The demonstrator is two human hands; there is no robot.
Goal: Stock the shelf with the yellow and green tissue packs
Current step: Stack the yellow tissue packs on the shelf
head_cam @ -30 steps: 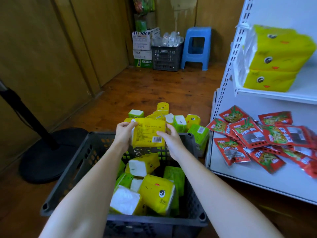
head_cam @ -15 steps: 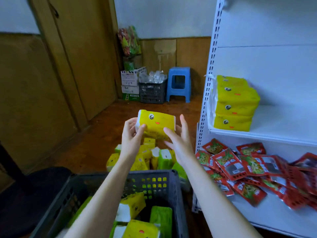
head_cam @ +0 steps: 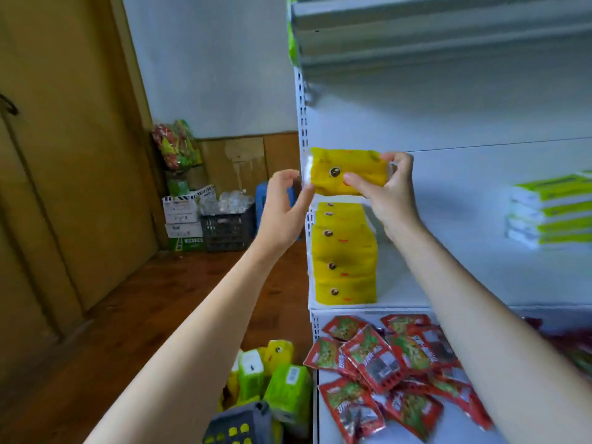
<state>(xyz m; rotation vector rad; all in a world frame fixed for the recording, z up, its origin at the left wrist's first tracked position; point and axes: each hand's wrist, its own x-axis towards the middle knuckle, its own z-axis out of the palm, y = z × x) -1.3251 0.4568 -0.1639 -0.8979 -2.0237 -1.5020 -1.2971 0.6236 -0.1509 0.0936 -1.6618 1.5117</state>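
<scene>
Now your right hand [head_cam: 391, 191] pinches the yellow pack [head_cam: 350, 166] above the stack [head_cam: 344, 257]. Your left hand [head_cam: 282, 207]: grip unclear; shelf [head_cam: 448, 278] lies open toward three o'clock.

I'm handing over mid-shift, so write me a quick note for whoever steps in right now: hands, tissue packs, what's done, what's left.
Right hand grips the held yellow pack by its right end, just above the yellow stack at the left end of the middle shelf.
Left hand is at the pack's left end; whether it grips is unclear.
Done: yellow stack built; a green-and-white stack sits farther right on that shelf.
Left: set this pack on the stack, then shelve the loose packs on the floor beside the grey crate.
</scene>
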